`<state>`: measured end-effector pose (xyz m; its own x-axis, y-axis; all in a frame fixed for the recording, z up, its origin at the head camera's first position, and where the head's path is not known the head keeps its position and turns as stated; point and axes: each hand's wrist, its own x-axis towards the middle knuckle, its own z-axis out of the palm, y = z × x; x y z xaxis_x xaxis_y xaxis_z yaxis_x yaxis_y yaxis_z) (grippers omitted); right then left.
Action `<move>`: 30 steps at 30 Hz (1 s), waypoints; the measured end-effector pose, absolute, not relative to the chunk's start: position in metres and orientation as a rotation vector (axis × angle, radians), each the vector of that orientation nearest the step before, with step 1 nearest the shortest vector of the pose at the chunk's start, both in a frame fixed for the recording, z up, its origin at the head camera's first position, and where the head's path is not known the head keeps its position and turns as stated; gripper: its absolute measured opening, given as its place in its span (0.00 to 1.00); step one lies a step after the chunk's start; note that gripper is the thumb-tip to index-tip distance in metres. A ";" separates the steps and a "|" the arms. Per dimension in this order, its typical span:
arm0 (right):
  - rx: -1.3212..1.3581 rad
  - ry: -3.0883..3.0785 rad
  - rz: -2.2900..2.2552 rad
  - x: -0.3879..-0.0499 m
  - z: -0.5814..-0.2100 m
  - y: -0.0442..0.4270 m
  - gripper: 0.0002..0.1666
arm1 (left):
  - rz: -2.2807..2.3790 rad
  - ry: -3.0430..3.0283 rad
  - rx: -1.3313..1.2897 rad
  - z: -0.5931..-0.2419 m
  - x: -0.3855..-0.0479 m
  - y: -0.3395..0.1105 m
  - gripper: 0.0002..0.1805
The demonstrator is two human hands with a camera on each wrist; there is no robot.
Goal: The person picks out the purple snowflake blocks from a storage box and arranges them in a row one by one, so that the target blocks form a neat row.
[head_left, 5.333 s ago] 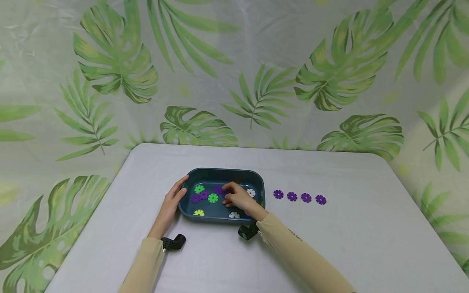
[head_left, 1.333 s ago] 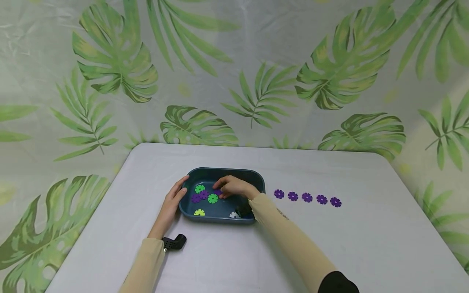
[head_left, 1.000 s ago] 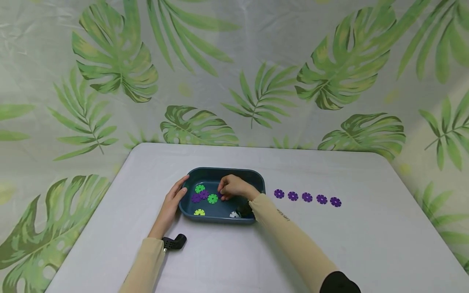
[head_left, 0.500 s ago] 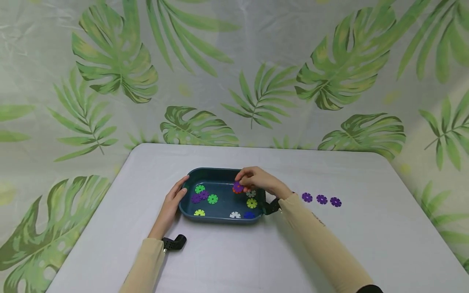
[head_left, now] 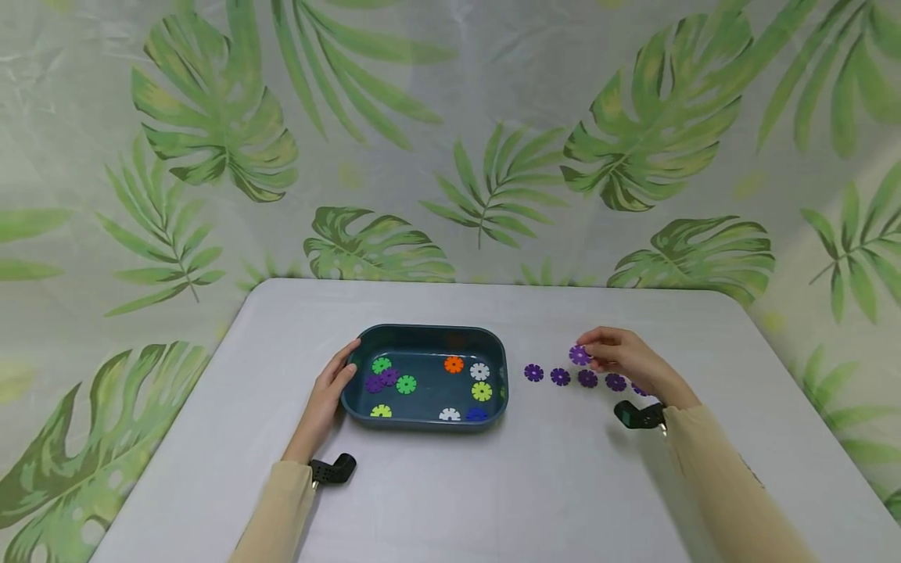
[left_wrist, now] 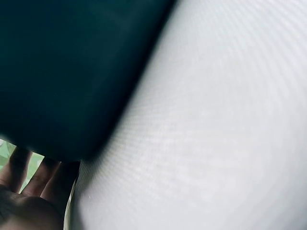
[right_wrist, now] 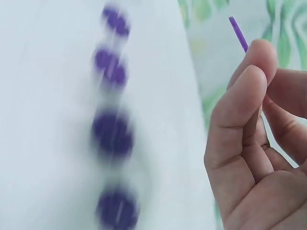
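My left hand (head_left: pixel 328 393) holds the left end of a dark teal plastic tray (head_left: pixel 424 423), with thumb and fingers at its rim. In the left wrist view its fingers (left_wrist: pixel 41 179) pass behind the tray wall (left_wrist: pixel 62 86). Between thumb and fingers, my right hand (head_left: pixel 629 361) pinches a purple snowflake disc (head_left: pixel 579 355), raised over a row of purple discs (head_left: pixel 560 377) lying right of the tray. From the right wrist, that held disc (right_wrist: pixel 238 33) shows edge-on above the fingertips. The hand partly hides the row's right end.
Inside the tray are green discs (head_left: pixel 406 384), overlapping purple discs (head_left: pixel 375 383), an orange disc (head_left: pixel 454 364), white discs (head_left: pixel 479 371), yellow discs (head_left: pixel 482 392) and a blue disc (head_left: pixel 476 414). A white cloth covers the table (head_left: pixel 422 500); leaf-patterned fabric hangs behind.
Earlier, a fifth purple disc joined the row. My right hand then took another purple disc from the tray and carried it right, above the row. My left hand stayed at the tray.
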<state>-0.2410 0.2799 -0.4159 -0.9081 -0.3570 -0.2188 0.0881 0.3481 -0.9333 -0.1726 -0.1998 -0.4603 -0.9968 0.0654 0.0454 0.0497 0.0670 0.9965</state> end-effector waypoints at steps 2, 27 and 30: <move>-0.183 2.264 -1.582 -0.234 -0.421 0.304 0.20 | 2.140 2.280 0.122 -0.460 -0.172 -0.200 0.25; -0.017 2.597 -1.431 -0.213 -0.429 0.342 0.23 | 2.148 2.270 0.114 -0.460 -0.172 -0.200 0.25; -0.135 2.502 -1.517 -0.218 -0.417 0.308 0.23 | 2.151 2.266 0.110 -0.461 -0.173 -0.200 0.25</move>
<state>-0.2184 0.3075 -0.4165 -0.9733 -0.1868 -0.1331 0.0316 0.4655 -0.8845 -0.1726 -0.1999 -0.4608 -0.9974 0.0615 0.0375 0.0407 0.0509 0.9979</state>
